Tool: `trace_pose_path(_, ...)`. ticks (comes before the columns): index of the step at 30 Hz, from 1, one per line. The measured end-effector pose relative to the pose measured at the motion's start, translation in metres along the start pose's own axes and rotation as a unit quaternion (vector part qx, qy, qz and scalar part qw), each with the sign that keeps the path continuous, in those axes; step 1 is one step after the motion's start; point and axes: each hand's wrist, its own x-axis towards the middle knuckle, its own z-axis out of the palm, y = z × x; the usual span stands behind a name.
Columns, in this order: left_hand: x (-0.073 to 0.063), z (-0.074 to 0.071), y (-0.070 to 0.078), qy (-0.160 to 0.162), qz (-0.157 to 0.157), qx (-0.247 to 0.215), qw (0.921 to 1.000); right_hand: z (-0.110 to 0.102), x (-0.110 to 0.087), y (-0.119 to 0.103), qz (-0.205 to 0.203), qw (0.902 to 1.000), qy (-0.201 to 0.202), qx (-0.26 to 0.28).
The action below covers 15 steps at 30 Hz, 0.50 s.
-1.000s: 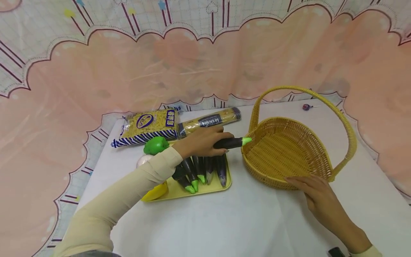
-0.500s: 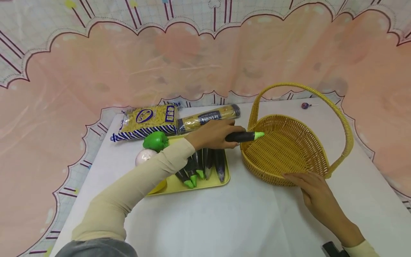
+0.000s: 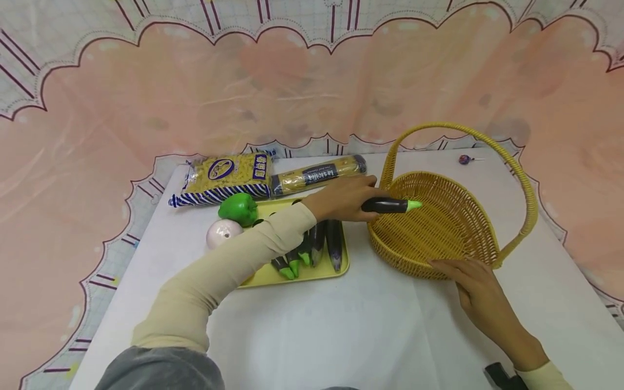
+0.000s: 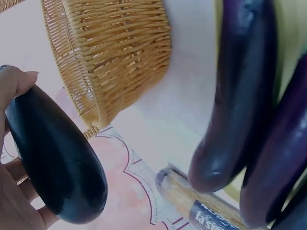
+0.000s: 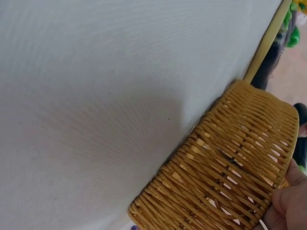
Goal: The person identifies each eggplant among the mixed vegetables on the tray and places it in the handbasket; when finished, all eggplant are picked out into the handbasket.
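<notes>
My left hand (image 3: 343, 199) grips a dark eggplant (image 3: 387, 205) with a green stem end, held above the left rim of the wicker basket (image 3: 439, 238). In the left wrist view, thumb and fingers wrap round this eggplant (image 4: 57, 153). The near rim of the basket is held by my right hand (image 3: 480, 295); in the right wrist view its thumb and fingers pinch the woven wall (image 5: 220, 167). Several more eggplants (image 3: 333, 244) lie on the yellow tray (image 3: 322, 275), partly hidden under my left forearm.
A green bell pepper (image 3: 238, 209) and a pale pinkish ball-shaped item (image 3: 223, 233) sit at the tray's left. Behind lie a pasta bag (image 3: 224, 176) and a long spaghetti pack (image 3: 317, 174). The basket's tall handle (image 3: 528, 195) arches over it. A lollipop (image 3: 465, 160) lies far right.
My left hand has carried the eggplant rightward from above the tray side, so its green end now reaches over the basket's inside. My right hand stays at the basket's rim.
</notes>
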Motion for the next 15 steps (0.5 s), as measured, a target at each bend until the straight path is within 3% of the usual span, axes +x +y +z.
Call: trace_pose_path(15, 0.027, 0.003, 0.015, -0.016, 0.018, 0.003, 0.9997, 0.002, 0.001, -0.001, 0.012, 0.9999, 0.001, 0.004)
